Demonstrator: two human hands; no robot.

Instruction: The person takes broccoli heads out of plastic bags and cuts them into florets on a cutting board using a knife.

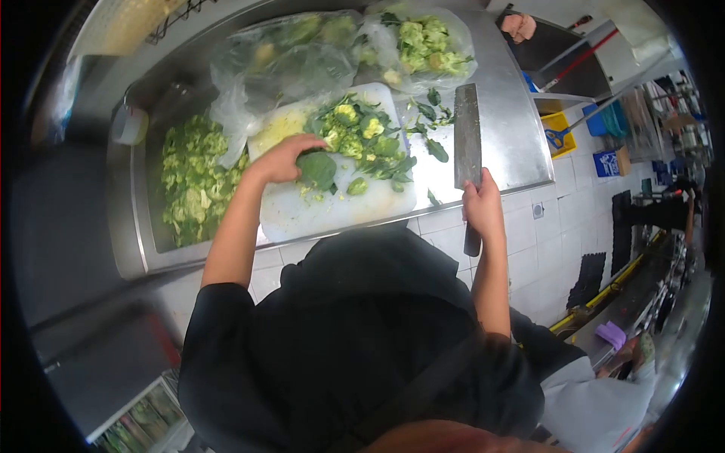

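My left hand (285,158) is over the white cutting board (294,219), its fingers and thumb curled round a dark green broccoli head (317,171). Just beyond it lies a heap of broccoli florets and leaves (355,140), with one small floret (357,186) apart near the front. Off the board's right side, my right hand (483,205) grips the handle of a cleaver (467,132). Its long blade points away from me, over the steel counter's front edge.
Cut florets (192,181) fill the sink basin at left. Two clear plastic bags, one of leafy trimmings (287,53) and one of broccoli (427,49), stand behind the board. Loose leaves (436,149) lie on the steel counter (521,143). Another person's pale sleeve (596,400) shows at lower right.
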